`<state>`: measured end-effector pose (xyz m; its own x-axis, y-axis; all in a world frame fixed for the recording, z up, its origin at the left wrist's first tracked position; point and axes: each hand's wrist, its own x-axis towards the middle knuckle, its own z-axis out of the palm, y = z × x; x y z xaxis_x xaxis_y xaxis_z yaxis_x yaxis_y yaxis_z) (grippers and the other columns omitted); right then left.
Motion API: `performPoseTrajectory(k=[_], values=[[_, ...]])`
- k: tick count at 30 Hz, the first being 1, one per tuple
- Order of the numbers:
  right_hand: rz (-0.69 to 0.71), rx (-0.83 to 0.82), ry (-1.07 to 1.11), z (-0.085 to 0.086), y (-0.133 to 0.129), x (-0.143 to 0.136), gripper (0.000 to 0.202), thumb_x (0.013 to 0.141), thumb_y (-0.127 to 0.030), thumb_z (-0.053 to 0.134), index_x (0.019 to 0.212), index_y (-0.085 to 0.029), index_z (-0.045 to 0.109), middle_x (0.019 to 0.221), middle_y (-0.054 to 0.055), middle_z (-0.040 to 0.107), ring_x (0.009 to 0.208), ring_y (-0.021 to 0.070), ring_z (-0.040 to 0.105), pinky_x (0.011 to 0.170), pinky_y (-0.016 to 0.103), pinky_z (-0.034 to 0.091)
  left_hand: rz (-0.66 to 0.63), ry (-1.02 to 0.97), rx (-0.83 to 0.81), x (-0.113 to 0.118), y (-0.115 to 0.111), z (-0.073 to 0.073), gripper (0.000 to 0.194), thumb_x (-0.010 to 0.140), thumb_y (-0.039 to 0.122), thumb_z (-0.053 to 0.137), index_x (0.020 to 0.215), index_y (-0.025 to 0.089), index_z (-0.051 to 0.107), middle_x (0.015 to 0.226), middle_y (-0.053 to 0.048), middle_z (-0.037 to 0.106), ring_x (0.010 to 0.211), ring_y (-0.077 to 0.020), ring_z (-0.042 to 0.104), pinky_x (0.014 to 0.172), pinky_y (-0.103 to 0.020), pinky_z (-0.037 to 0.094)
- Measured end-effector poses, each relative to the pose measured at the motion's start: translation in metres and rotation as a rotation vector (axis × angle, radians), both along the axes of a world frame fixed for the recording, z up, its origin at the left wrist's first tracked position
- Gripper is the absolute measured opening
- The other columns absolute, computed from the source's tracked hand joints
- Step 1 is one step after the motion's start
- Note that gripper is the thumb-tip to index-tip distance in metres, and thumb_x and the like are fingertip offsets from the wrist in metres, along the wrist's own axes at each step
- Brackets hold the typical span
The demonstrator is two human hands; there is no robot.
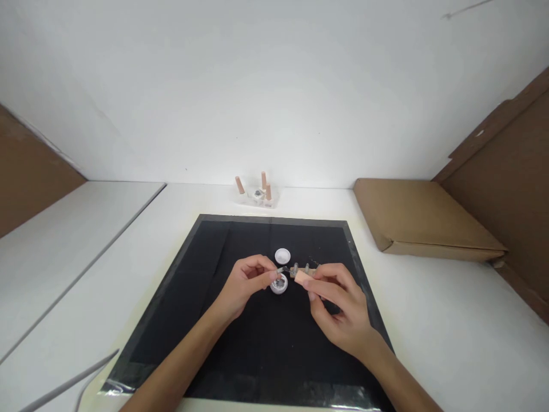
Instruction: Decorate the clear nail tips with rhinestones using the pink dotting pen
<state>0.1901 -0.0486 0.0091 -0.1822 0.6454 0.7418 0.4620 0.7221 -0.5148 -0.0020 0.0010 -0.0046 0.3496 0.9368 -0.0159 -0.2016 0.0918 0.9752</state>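
My left hand [253,280] is closed in a pinch on a small pale piece that looks like a false nail [281,270]. In my right hand [338,300] is a nail polish brush with a peach cap [302,277], its dark tip pointing left and meeting or nearly meeting the nail. Just beneath the left fingertips stands an open white jar [278,285] with grey, glittery stuff in it. The round white lid [282,256] lies behind the jar. Partly hidden by the right hand is a small tan holder [295,272] bearing grey nail tips.
Under the work lies a black mat [240,355] with a clear cover. Against the wall, a clear tray [246,200] holds several peach-capped bottles. A flat cardboard box [429,217] lies at right; upright cardboard panels [510,189] flank the white table.
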Motion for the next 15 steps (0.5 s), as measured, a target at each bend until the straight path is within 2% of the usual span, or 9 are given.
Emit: performPoseTrajectory(k=[8,15], values=[[0.054,-0.013,0.005,-0.0002,-0.0026,-0.0020,0.034,0.078,0.000,0.051,0.102,-0.023,0.059,0.086,0.004,0.052,0.071,0.0138,0.056,0.058,0.027,0.047,0.002,-0.010,-0.010,0.0004,0.0011,-0.0006,0.019,0.066,0.030,0.077,0.064,0.014,0.067,0.062,0.001,0.059,0.053,-0.0068,0.046,0.050,-0.019,0.035],[0.024,-0.025,0.000,-0.0014,-0.0009,-0.0021,0.035,0.078,-0.002,0.051,0.104,-0.023,0.061,0.084,0.003,0.052,0.069,0.0137,0.056,0.056,0.026,0.048,0.003,-0.017,-0.025,0.0006,0.0003,0.0010,0.020,0.064,0.030,0.078,0.062,0.013,0.067,0.061,0.000,0.060,0.052,-0.0067,0.046,0.050,-0.019,0.035]])
